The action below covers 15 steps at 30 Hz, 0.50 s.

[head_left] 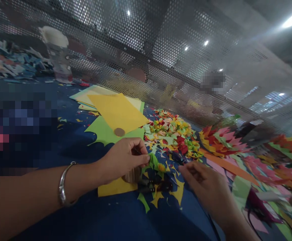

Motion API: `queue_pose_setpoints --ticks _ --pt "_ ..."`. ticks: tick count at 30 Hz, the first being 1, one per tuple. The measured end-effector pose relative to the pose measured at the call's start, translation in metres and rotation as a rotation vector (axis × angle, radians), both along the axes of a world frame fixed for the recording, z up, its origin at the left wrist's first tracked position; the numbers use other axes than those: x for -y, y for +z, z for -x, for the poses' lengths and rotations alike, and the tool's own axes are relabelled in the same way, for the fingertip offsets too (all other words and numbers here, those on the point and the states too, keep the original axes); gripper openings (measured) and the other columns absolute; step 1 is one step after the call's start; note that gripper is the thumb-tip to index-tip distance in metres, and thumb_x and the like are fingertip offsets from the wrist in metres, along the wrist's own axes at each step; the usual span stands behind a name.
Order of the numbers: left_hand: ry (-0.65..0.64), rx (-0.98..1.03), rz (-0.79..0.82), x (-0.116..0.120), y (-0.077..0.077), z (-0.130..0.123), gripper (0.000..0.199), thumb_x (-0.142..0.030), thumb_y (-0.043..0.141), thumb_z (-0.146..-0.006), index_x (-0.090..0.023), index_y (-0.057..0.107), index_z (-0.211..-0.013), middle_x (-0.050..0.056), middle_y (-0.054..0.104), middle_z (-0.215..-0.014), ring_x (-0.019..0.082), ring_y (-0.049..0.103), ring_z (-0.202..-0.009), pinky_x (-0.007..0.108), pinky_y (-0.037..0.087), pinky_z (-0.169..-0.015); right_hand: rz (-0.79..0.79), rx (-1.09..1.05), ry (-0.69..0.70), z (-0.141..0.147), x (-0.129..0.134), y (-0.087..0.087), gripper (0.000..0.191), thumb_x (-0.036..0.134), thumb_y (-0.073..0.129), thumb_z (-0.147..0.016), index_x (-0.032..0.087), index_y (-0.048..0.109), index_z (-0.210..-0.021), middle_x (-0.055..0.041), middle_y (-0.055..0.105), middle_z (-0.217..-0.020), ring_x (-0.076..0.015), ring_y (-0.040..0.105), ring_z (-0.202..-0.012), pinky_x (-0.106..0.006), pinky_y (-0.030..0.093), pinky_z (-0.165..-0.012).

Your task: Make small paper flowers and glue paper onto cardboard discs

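My left hand (133, 155), with a silver bangle at the wrist, pinches a small green paper piece (153, 161) between thumb and fingers. A small yellow-orange paper bit (161, 167) shows just beside it. Across a short gap, my right hand (202, 177) has its fingers curled together; whether something thin is in them I cannot make out. A dark object (177, 157) lies close to its fingertips. Below my left hand are a brown cylinder (132, 175), partly hidden, and a yellow sheet (115, 187). Cut yellow scraps (177, 190) lie between the hands on the dark blue cloth.
A heap of small coloured paper pieces (172, 129) lies beyond the hands. Yellow sheets (118, 110) and a scalloped green sheet (103, 130) stand left of it. Layered paper flowers (223, 140) fill the right. A perforated screen (135, 43) rises behind; a clear bottle (60, 60) stands far left.
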<state>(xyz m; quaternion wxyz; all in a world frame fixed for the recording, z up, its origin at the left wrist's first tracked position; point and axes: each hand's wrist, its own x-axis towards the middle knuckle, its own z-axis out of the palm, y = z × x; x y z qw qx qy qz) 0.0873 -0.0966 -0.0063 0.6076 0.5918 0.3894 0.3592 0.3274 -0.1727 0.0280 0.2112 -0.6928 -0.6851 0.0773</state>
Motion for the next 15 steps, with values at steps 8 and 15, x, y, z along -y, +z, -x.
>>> queue_pose_setpoints --ticks 8,15 --pt "-0.017 0.002 -0.026 0.001 -0.001 0.001 0.018 -0.031 0.069 -0.075 -0.018 0.057 -0.073 -0.004 0.059 -0.062 0.010 0.053 -0.056 0.023 0.040 -0.055 0.024 -0.098 0.332 0.056 -0.024 -0.003 0.028 0.038 0.052 -0.095 0.020 0.058 -0.075 0.0019 0.053 -0.064 -0.0119 0.049 -0.056 -0.021 0.036 -0.051" --pt "-0.051 0.203 0.168 -0.001 0.002 -0.001 0.016 -0.026 0.073 -0.072 -0.014 0.062 -0.072 -0.002 0.060 -0.066 0.009 0.053 -0.062 0.023 0.042 -0.063 -0.066 -0.119 0.365 0.052 -0.035 -0.011 0.028 0.028 0.049 -0.095 0.020 0.052 -0.068 0.0031 0.047 -0.062 -0.0116 0.046 -0.057 -0.022 0.034 -0.054"
